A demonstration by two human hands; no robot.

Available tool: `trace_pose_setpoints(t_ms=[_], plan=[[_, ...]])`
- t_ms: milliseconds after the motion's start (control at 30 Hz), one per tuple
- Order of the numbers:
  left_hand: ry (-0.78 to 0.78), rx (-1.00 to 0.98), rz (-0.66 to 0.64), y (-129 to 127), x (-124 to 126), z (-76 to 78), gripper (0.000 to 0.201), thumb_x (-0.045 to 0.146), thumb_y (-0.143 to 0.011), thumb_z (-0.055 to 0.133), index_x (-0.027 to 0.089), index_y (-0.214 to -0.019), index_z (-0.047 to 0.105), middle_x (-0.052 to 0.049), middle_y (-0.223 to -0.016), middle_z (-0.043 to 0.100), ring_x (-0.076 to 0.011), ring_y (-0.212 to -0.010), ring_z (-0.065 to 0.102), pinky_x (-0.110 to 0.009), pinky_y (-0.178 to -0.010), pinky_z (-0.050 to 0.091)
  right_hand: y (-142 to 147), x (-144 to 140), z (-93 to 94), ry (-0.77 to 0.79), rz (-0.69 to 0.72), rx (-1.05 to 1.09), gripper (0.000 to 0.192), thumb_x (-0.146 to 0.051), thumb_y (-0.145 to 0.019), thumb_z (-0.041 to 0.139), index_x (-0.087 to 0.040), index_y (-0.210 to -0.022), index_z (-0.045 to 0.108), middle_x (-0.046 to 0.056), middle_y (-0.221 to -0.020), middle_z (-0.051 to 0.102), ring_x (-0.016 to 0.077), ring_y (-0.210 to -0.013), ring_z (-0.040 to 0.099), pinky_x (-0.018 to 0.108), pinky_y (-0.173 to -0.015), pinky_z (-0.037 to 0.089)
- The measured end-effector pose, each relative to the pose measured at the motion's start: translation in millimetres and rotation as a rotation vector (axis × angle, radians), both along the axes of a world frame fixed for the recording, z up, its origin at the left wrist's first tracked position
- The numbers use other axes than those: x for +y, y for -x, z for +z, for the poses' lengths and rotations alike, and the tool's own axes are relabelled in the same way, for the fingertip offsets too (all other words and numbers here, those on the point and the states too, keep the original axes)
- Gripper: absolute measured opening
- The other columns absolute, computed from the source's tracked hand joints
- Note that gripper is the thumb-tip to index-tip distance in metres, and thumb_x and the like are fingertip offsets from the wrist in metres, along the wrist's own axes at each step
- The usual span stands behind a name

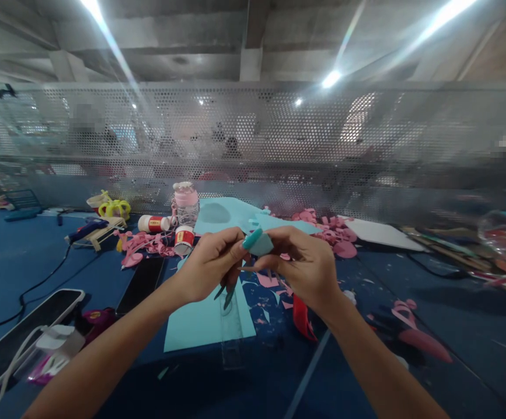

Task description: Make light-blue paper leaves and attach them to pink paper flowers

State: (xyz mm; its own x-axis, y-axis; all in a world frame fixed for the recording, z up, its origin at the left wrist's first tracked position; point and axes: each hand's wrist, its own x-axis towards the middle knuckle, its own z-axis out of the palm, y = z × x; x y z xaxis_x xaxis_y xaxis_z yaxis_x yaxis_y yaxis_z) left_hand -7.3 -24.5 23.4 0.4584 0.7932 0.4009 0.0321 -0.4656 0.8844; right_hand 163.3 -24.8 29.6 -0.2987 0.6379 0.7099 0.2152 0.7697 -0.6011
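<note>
A: What is held?

B: A small light-teal foam piece (pixel 259 242) is pinched between the two hands, raised above the large light-blue paper sheet (pixel 204 323) that is laid on the dark blue table (pixel 8 256). The left hand (pixel 209 265) is closed, its fingertips pressed on the piece's left end. A thin dark tool (pixel 229 294) is also gripped in that hand, its tip pointed down toward the sheet; what kind of tool it is cannot be told.

A: And the right?

B: The right hand (pixel 307 267) is closed on the piece from the right side, thumb and fingers curled round it. The piece is seen at the fingertips of both hands, not in either palm.

A: Surroundings, relative to the sheet?

B: A clear plastic ruler (pixel 230 331) is laid on the sheet's right edge. Pink and teal paper scraps (pixel 270 291) are scattered just right of it, with a red offcut (pixel 300 317) beside them. A black phone (pixel 141 282) is placed just left of the sheet. Two white-and-red glue bottles (pixel 184 240) and a pink-lidded clear jar (pixel 186 203) are set beyond it to the left, among curled pink strips (pixel 141 244). A heap of pink cut shapes (pixel 329 230) is piled beyond it, to the right.
</note>
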Motion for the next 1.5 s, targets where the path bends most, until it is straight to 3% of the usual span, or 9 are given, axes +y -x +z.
trace_pose_setpoints(t_ms=[233,500,600,700,867,967,1133,1267,1500], plan=[[-0.099,0.064,0.067,-2.7,-2.5,-2.4,0.029,0.041,-0.087,0.038,0.017,-0.071,0.043,0.006,-0.045,0.043,-0.0052,-0.033,0.043,-0.015,-0.032,0.032,-3.1,-1.1,5.6,-0.201,-0.156,-0.267,0.023,-0.04,-0.078,0.056,-0.018,-0.073,0.062,0.001,-0.062,0.062,0.012,-0.057,0.053,0.024,-0.055,0.038],[-0.192,0.094,0.145,-4.2,0.0,-5.4,0.03,0.04,-0.087,0.037,0.017,-0.069,0.042,0.006,-0.043,0.045,-0.0045,-0.035,0.042,-0.016,-0.036,0.032,-2.7,0.5,4.0,0.01,-0.005,-0.196,0.029,-0.046,-0.072,0.06,-0.017,-0.075,0.057,-0.002,-0.056,0.056,0.0097,-0.05,0.049,0.022,-0.049,0.037],[-0.185,0.078,0.183,-4.1,1.7,-6.2,0.03,0.039,-0.087,0.038,0.017,-0.068,0.043,0.006,-0.042,0.044,-0.0043,-0.035,0.041,-0.016,-0.036,0.031,-1.9,1.4,1.1,0.082,0.044,-0.069,0.037,-0.046,-0.067,0.065,-0.02,-0.089,0.053,-0.002,-0.064,0.056,0.0097,-0.052,0.052,0.022,-0.05,0.042],[-0.097,0.047,0.132,-5.0,1.4,-6.1,0.031,0.042,-0.086,0.04,0.017,-0.069,0.043,0.006,-0.044,0.045,-0.0041,-0.034,0.041,-0.016,-0.034,0.03,-1.5,1.0,-0.2,0.022,0.007,-0.06,0.039,-0.045,-0.068,0.065,-0.022,-0.095,0.051,-0.002,-0.069,0.055,0.0102,-0.055,0.053,0.023,-0.052,0.043],[0.012,0.021,0.032,-5.1,0.5,-4.6,0.033,0.047,-0.083,0.042,0.017,-0.067,0.042,0.006,-0.044,0.043,-0.0035,-0.033,0.038,-0.016,-0.032,0.029,-3.6,0.0,0.9,-0.134,-0.062,-0.197,0.024,-0.041,-0.071,0.064,-0.02,-0.076,0.053,-0.004,-0.058,0.052,0.0094,-0.053,0.048,0.022,-0.052,0.038],[-0.036,0.091,0.02,-1.9,0.8,-2.9,0.033,0.045,-0.084,0.041,0.017,-0.067,0.043,0.006,-0.041,0.044,-0.0038,-0.033,0.038,-0.015,-0.033,0.029,-5.4,0.1,2.1,-0.076,0.01,-0.166,0.027,-0.045,-0.071,0.062,-0.019,-0.072,0.052,-0.003,-0.057,0.052,0.0091,-0.051,0.047,0.022,-0.049,0.037],[-0.13,0.175,0.098,1.8,0.7,0.2,0.034,0.042,-0.087,0.037,0.016,-0.065,0.042,0.006,-0.038,0.044,-0.0038,-0.033,0.039,-0.015,-0.035,0.029,-1.9,-2.9,3.7,0.047,0.051,-0.08,0.036,-0.047,-0.087,0.033,-0.019,-0.069,0.048,-0.002,-0.054,0.049,0.0091,-0.046,0.044,0.023,-0.046,0.034],[-0.139,0.159,0.124,0.1,0.3,0.6,0.033,0.041,-0.087,0.037,0.017,-0.065,0.042,0.006,-0.038,0.043,-0.0039,-0.033,0.039,-0.015,-0.035,0.029,5.4,-7.0,3.3,0.048,-0.045,-0.101,0.028,-0.037,-0.088,0.038,-0.02,-0.067,0.044,-0.005,-0.048,0.043,0.0082,-0.042,0.04,0.023,-0.044,0.032],[-0.041,0.067,0.06,-3.0,1.9,-4.2,0.035,0.045,-0.087,0.033,0.016,-0.071,0.044,0.006,-0.039,0.043,-0.0046,-0.031,0.04,-0.015,-0.032,0.03,6.8,-5.5,1.6,0.017,-0.062,-0.091,0.025,-0.029,-0.087,0.042,-0.02,-0.064,0.041,-0.006,-0.048,0.036,0.0069,-0.042,0.033,0.022,-0.042,0.028]])
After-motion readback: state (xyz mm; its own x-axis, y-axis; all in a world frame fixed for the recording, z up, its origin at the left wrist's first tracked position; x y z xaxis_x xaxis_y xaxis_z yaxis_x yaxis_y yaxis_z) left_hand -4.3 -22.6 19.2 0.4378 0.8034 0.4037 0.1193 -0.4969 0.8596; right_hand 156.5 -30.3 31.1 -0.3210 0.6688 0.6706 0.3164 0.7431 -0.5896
